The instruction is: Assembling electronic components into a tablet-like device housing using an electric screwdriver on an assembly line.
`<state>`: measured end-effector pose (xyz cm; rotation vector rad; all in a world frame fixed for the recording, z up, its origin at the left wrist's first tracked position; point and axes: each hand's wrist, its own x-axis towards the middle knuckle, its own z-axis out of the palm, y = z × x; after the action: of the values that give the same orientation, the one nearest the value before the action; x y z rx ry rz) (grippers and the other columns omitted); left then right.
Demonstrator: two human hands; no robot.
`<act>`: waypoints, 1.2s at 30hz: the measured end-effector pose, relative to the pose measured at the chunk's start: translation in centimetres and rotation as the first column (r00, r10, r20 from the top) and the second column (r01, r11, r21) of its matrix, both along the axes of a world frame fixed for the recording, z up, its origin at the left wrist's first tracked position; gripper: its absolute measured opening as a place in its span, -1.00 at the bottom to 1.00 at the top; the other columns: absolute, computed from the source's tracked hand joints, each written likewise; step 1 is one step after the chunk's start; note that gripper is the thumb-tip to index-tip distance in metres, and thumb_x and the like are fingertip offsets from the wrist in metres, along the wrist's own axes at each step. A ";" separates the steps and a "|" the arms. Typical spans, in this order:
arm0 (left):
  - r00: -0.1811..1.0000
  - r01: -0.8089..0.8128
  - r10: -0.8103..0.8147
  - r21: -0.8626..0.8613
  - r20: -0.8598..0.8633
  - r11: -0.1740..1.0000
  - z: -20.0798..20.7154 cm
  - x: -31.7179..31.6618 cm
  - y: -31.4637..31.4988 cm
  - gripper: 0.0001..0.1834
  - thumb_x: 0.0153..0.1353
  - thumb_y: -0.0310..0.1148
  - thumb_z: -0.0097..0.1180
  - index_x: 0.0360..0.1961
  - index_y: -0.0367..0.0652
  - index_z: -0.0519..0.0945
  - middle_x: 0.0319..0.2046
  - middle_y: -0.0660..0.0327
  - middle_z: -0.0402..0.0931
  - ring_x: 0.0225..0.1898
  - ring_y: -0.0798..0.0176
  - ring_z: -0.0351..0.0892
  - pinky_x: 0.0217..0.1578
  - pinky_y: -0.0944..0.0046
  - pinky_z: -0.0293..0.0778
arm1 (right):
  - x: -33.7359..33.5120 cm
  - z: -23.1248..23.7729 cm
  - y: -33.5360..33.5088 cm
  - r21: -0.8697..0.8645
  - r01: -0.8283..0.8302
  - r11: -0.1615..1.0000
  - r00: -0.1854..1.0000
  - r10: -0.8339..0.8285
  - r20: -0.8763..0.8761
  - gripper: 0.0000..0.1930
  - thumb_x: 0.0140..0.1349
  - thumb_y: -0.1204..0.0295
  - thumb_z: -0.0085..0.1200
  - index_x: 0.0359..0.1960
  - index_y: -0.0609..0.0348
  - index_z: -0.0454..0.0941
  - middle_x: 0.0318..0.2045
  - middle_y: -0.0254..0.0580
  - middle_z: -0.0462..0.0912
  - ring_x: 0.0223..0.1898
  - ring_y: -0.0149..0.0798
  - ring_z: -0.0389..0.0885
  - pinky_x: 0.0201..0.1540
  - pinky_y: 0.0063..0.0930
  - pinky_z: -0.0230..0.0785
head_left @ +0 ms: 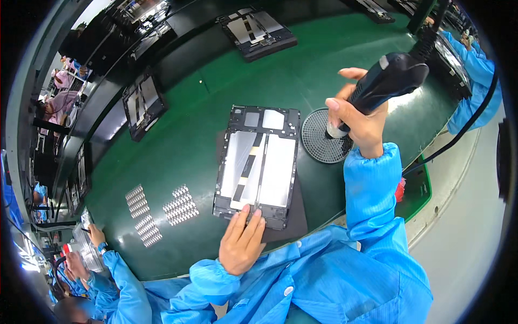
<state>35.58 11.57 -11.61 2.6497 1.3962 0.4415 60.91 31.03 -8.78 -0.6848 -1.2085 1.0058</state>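
Note:
An opened tablet (278, 167) with silver battery panels and a black frame lies on a dark mat (298, 210) in front of me. My left hand (243, 245) rests on its lower edge, fingers stretched out flat and holding nothing. My right hand (362, 123) is wrapped round a black corded electric screwdriver (391, 78), with some fingers lifted off it. The screwdriver's pale tip points down at a round grey screw tray (315, 141) full of small holes, just right of the tablet. Whether the tip touches the tray I cannot tell.
Several sheets of small silver parts (181, 206) lie left of the tablet. More opened tablets stand farther off, one at the back (256, 32), another at the left (144, 105). A black cable (458, 135) hangs at the right above a green bin (418, 200). Co-workers sit on both sides.

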 end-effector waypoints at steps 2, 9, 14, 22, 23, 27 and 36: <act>0.980 -0.104 0.117 -0.089 0.159 0.991 0.2 -1.1 -0.4 -0.33 -0.22 -0.18 0.43 -0.09 -0.36 0.52 -0.01 -0.11 0.46 0.08 -0.10 0.44 0.11 -0.02 0.31 | -0.1 -0.4 0.0 -0.013 0.008 1.000 1.000 -0.008 0.022 -0.55 -0.05 0.63 0.28 -0.09 0.39 0.40 -0.67 -0.32 0.53 -0.68 -0.50 0.46 -0.60 -0.64 0.29; 0.649 -0.650 0.743 -0.388 0.165 0.654 0.9 -5.4 7.5 -0.56 -0.14 -0.22 0.43 -0.43 -0.43 0.60 -0.62 0.06 0.56 -0.56 0.25 0.56 -0.50 0.31 0.44 | -0.1 -0.6 0.2 -0.005 -0.013 1.000 0.999 0.013 0.052 -0.60 -0.06 0.64 0.28 -0.15 0.41 0.43 -0.68 -0.34 0.53 -0.68 -0.51 0.45 -0.58 -0.64 0.29; 0.733 -0.301 0.679 -0.872 0.048 0.386 0.1 -5.7 9.4 -0.61 -0.05 -0.24 0.40 -0.69 -0.37 0.55 -0.76 0.20 0.48 -0.66 0.46 0.47 -0.65 0.45 0.37 | 0.4 -0.9 0.3 -0.001 -0.007 1.000 0.999 0.007 0.039 -0.62 -0.06 0.66 0.27 -0.17 0.39 0.44 -0.68 -0.32 0.54 -0.68 -0.50 0.46 -0.58 -0.64 0.29; 0.502 0.110 0.766 -0.908 0.402 0.404 -1.1 -5.8 5.5 -0.79 0.07 -0.47 0.28 -0.61 -0.32 0.54 -0.67 0.29 0.51 -0.65 0.56 0.40 -0.60 0.57 0.28 | 1.9 -1.6 -0.7 -0.025 -0.021 0.999 1.000 0.021 -0.017 -0.62 -0.05 0.70 0.24 -0.17 0.35 0.41 -0.65 -0.29 0.53 -0.68 -0.50 0.45 -0.61 -0.65 0.27; 0.443 0.116 0.793 -0.904 0.418 0.412 -1.2 -4.9 4.8 -0.79 0.07 -0.47 0.28 -0.61 -0.32 0.54 -0.68 0.30 0.50 -0.64 0.57 0.38 -0.61 0.57 0.26 | 2.1 -2.0 -0.7 -0.020 -0.029 0.999 1.000 0.029 -0.003 -0.61 -0.05 0.70 0.23 -0.16 0.30 0.37 -0.65 -0.26 0.52 -0.67 -0.45 0.46 -0.60 -0.62 0.30; 0.370 0.041 0.827 -0.897 0.424 0.441 -2.6 -4.0 1.5 -0.80 0.07 -0.46 0.29 -0.60 -0.34 0.57 -0.68 0.32 0.48 -0.64 0.58 0.34 -0.63 0.54 0.21 | 1.5 -2.7 -0.3 -0.012 -0.076 0.997 0.997 0.076 -0.004 -0.61 -0.05 0.70 0.22 -0.18 0.24 0.35 -0.65 -0.23 0.51 -0.66 -0.40 0.48 -0.59 -0.59 0.33; 0.780 -0.534 0.622 -0.441 0.071 0.721 1.6 -1.1 0.8 -0.72 -0.12 -0.38 0.39 -0.40 -0.32 0.63 -0.46 0.04 0.61 -0.42 0.17 0.65 -0.36 0.22 0.54 | 1.0 -3.2 -0.1 -0.020 -0.077 0.997 0.997 0.076 -0.034 -0.67 -0.04 0.74 0.23 -0.23 0.29 0.43 -0.64 -0.26 0.53 -0.64 -0.49 0.47 -0.58 -0.63 0.31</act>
<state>34.49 12.36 -10.03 1.7396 1.9817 0.4189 61.91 30.90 -12.00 -0.6399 -1.2044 1.0911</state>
